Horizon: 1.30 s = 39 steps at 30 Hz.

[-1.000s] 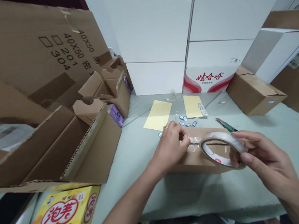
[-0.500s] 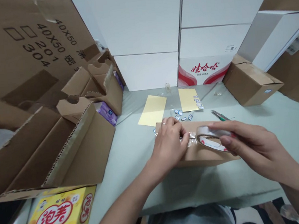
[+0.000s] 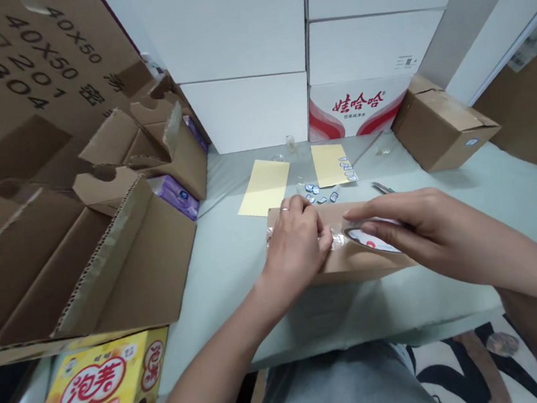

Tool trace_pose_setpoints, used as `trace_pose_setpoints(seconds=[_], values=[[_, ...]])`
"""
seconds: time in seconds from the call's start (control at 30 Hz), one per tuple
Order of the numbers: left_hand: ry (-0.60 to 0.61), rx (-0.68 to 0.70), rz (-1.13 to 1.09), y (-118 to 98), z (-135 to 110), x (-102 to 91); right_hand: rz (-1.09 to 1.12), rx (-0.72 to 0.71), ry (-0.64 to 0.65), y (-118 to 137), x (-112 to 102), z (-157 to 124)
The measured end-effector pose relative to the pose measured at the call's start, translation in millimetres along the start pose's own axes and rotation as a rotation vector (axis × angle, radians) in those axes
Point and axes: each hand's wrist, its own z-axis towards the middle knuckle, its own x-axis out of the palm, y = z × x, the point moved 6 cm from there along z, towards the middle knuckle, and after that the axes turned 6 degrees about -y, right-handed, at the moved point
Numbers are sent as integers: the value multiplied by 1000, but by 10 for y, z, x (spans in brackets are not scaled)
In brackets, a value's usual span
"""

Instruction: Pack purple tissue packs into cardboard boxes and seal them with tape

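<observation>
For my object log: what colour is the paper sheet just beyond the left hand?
Pale yellow; the sheet shows best in the head view.

The right hand (image 3: 407,224) covers most of the tape roll (image 3: 372,240) it holds; only the near rim shows. The left hand (image 3: 300,243) hides the end of the clear strip (image 3: 338,240): pinch or press, cannot tell. The tool (image 3: 382,188) just beyond the right hand is largely concealed. The stickers (image 3: 323,194) beyond the left hand are too small to read. The yellow carton (image 3: 101,395), well left of the left hand, is cut by the bottom edge.
</observation>
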Motion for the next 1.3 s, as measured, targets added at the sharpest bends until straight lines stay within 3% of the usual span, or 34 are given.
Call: trace_pose_setpoints(seconds=[0.1, 0.23, 0.3, 0.4, 0.47, 0.57, 0.63, 0.7, 0.83, 0.93, 1.0, 1.07, 1.13, 1.23, 1.3], values=[[-80, 9, 35, 12, -27, -77, -2, 52, 9, -58, 0, 12], [-61, 399, 40, -240, -263, -47, 48, 100, -4, -125, 18, 26], [5, 505, 36, -317, -411, 19, 75, 125, -17, -160, 29, 31], [86, 463, 7, -307, -496, 58, 104, 157, -28, -196, 24, 20], [113, 352, -150, -265, -448, 26, 163, 161, -28, -192, -4, -1], [27, 86, -512, -179, -279, -59, 276, 140, -57, -206, -104, -43], [-30, 32, -652, -205, -183, -73, 306, 124, -92, -329, -181, -66], [-40, 68, -700, -275, -117, -55, 231, 181, -154, -656, -234, -92], [9, 27, -820, -258, -52, 3, -257, 530, -298, -1773, -176, -272], [44, 37, -912, -212, -24, 5, -351, 608, -259, -2428, 90, -451], [37, 30, -963, -183, 2, 3, -379, 587, -238, -2654, 198, -559], [29, -13, -988, -156, 31, 17, -398, 524, -267, -2693, 158, -619], [20, -63, -964, -141, 51, 28, -411, 438, -345, -2558, -11, -606], [-9, -81, -872, -151, 57, -3, -407, 252, -436, -2091, -272, -446], [-39, -81, -807, -156, 53, -42, -391, 58, -405, -1674, -312, -278]])
